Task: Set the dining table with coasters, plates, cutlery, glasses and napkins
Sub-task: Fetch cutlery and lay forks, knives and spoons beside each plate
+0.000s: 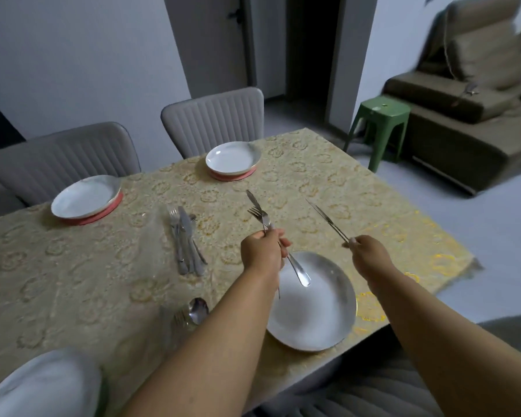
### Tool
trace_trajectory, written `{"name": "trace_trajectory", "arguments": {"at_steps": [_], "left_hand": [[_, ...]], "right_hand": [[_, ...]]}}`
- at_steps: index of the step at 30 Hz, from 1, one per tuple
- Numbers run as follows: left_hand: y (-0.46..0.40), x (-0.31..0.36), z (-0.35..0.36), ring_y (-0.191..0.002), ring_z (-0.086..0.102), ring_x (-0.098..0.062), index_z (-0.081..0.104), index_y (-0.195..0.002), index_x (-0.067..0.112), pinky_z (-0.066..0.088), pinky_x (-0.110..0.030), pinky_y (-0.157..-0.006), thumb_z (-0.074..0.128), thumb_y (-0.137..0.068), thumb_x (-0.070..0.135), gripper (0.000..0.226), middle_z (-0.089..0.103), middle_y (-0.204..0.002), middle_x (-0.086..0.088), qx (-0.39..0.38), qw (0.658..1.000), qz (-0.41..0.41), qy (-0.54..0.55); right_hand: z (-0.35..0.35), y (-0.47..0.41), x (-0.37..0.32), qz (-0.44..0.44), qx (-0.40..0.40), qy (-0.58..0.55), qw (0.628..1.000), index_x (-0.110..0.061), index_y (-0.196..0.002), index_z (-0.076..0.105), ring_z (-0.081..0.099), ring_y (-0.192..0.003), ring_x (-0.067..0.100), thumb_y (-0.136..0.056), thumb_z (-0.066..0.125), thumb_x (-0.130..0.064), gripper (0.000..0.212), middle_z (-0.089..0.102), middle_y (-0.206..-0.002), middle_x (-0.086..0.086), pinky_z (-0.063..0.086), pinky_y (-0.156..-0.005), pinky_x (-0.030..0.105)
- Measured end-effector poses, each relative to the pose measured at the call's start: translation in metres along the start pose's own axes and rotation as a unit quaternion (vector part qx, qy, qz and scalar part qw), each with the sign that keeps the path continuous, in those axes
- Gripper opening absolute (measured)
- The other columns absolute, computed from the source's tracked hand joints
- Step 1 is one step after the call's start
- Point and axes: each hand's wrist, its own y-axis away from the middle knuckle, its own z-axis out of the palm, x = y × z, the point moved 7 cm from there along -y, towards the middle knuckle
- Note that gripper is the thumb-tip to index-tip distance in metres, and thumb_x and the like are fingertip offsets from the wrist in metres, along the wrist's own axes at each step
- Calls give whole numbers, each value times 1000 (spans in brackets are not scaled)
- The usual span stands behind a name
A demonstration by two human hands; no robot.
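My left hand (263, 248) grips a bundle of cutlery (260, 216), a fork and a knife among it, with handles hanging over the near white plate (319, 323). My right hand (366, 251) pinches the handle of a single knife (325, 219), held above the cloth to the right of that plate. Two more white plates (85, 195) (232, 156) sit on red coasters (113, 206) (233, 176) along the far side. A pile of cutlery (185, 239) lies mid-table. A spoon and fork (193, 311) lie left of the near plate. Another plate (39, 386) shows at the bottom left.
The table carries a yellow patterned cloth (73, 281). Two grey chairs (57, 158) (214, 115) stand at the far side, and a grey chair back (373, 392) is at my near side. A green stool (379, 127) and a brown sofa (463, 94) stand to the right.
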Motion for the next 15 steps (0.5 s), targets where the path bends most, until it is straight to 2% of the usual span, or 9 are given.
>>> {"name": "trace_trajectory", "arguments": {"at_steps": [2,4,8,10,12,13,14,15], "left_hand": [[3,-2,21,-33,37,-5,64,-82,5,25,-14,-36,49,-100,21,29,62,-64,-7,-7,1000,-3,3],[5,-6,40,-33,37,-5,63,-81,6,24,-15,-36,48,-101,20,29,62,-64,-8,-2,1000,-6,2],[3,-19,73,-34,39,-5,65,-76,8,28,-17,-38,49,-100,21,31,61,-61,-4,30,999,-5,-20],[1,-25,86,-37,37,-8,66,-73,10,27,-21,-43,50,-99,22,33,51,-48,2,47,998,-2,-32],[0,-31,97,-41,35,-10,66,-73,11,25,-22,-45,49,-100,23,33,43,-41,5,56,998,-7,-40],[0,-35,101,-42,34,-11,66,-74,12,25,-22,-45,49,-100,24,33,43,-42,4,58,997,-10,-46],[0,-39,103,-43,35,-11,67,-75,13,25,-22,-45,49,-100,25,33,43,-45,3,61,996,-13,-56],[-1,-43,106,-44,35,-11,67,-76,14,25,-23,-45,49,-100,28,33,44,-48,1,63,995,-16,-70]], "right_hand": [[-20,-18,29,52,-23,36,998,-8,-76,60,41,-59,22,-97,45,-10,26,46,-63,4,29,-52,26],[-35,-32,56,115,-61,43,991,-13,-67,48,35,-54,15,-96,46,-5,30,40,-64,3,30,-50,25],[-31,-40,106,272,-169,-16,947,1,-93,60,33,-55,15,-101,41,-7,22,39,-66,7,28,-43,21],[-24,-50,114,261,-229,21,938,5,-106,59,41,-58,16,-99,44,-4,19,45,-70,8,39,-45,23],[-25,-56,111,228,-272,74,932,1,-86,55,48,-60,17,-94,48,1,11,49,-73,8,47,-44,23],[-24,-61,113,221,-282,100,928,-3,-76,51,49,-60,16,-94,49,2,18,50,-73,8,48,-43,22],[-22,-65,116,212,-293,126,924,-6,-71,48,51,-59,15,-93,49,2,24,51,-72,7,51,-46,20],[-19,-65,121,219,-314,160,910,-6,-69,46,52,-57,14,-95,48,1,27,52,-70,7,55,-57,19]]}}
